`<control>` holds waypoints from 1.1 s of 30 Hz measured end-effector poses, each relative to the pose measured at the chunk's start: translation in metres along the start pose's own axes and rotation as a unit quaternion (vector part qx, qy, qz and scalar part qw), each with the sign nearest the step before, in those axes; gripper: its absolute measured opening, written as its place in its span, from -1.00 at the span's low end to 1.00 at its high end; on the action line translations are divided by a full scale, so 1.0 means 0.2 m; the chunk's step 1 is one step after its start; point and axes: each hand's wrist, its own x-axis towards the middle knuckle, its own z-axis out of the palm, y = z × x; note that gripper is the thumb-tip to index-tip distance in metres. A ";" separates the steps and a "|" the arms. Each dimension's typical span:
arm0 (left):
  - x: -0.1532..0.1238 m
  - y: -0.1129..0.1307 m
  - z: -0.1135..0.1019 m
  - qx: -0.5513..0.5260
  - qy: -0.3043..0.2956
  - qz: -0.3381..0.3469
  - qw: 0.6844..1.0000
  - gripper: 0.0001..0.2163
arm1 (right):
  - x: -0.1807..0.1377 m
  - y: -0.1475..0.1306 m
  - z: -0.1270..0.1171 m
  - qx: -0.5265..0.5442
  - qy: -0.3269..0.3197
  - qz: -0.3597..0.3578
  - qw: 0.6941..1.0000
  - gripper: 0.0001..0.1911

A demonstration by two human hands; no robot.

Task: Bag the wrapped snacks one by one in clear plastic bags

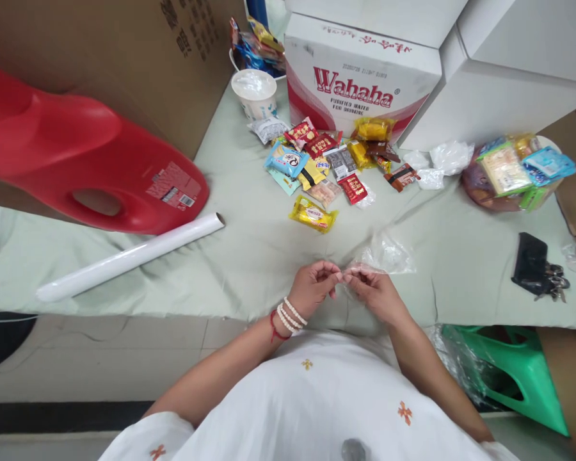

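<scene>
Near the front edge of the covered table, my left hand (317,286) and my right hand (370,289) meet fingertip to fingertip. Both are closed in a pinch on a clear plastic bag (384,253), whose crumpled body spreads out behind my right hand. The bag looks flat, with nothing visible in it. Just beyond my hands lies a yellow wrapped snack (313,214). Farther back is a loose pile of small wrapped snacks, among them a light blue packet (287,160) and a red packet (352,189).
A Wahaba-style white carton (360,77) stands behind the snacks, beside a white paper cup (255,93). On the left are a red jug (100,160) and a white roll (132,256). A snack-filled bowl (484,182) and a black pouch with keys (532,262) are on the right.
</scene>
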 end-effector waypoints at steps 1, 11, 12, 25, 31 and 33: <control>0.00 0.00 0.00 0.006 0.000 0.009 1.000 -0.72 | 0.00 0.01 0.00 0.003 -0.002 0.006 1.000 -0.58; 0.00 -0.01 -0.01 -0.033 -0.032 0.008 0.999 -0.68 | -0.05 -0.05 -0.01 0.032 -0.013 0.027 0.999 -0.56; 0.00 -0.01 -0.01 -0.040 -0.039 0.006 0.998 -0.67 | -0.06 -0.06 -0.01 0.029 -0.010 0.027 0.999 -0.56; -0.11 0.03 -0.11 0.249 -0.128 0.230 0.932 -0.84 | -0.04 -0.04 -0.37 0.195 0.185 0.103 0.958 -0.32; -0.07 -0.01 -0.10 0.334 -0.120 0.240 0.904 -0.82 | 0.02 -0.13 -0.35 0.178 0.213 0.007 0.961 -0.53; -0.04 0.05 -0.08 0.319 -0.084 0.230 0.916 -0.84 | 0.03 -0.22 -0.33 0.171 0.234 -0.059 0.955 -0.60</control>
